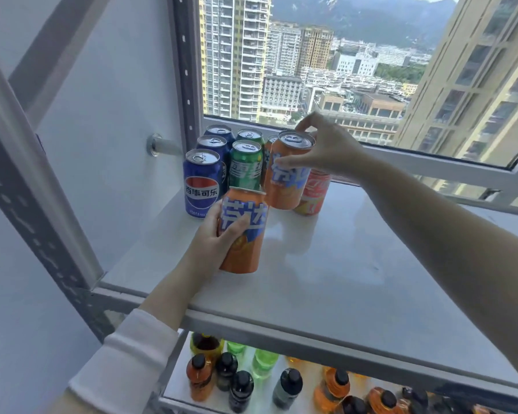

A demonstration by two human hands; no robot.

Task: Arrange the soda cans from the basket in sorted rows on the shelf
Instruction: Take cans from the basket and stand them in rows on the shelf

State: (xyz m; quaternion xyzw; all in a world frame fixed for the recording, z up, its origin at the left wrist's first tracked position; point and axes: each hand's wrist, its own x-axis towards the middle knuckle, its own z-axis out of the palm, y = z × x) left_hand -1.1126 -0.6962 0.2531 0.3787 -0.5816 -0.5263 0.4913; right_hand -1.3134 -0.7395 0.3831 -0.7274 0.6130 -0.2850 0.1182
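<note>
Orange cylindrical cans — glossy, hand-held

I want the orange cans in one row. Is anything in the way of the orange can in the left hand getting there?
Yes. The right hand holds another orange can just ahead in the orange row, right where the left hand's orange can is headed. The shelf in front of it is bare.
</note>
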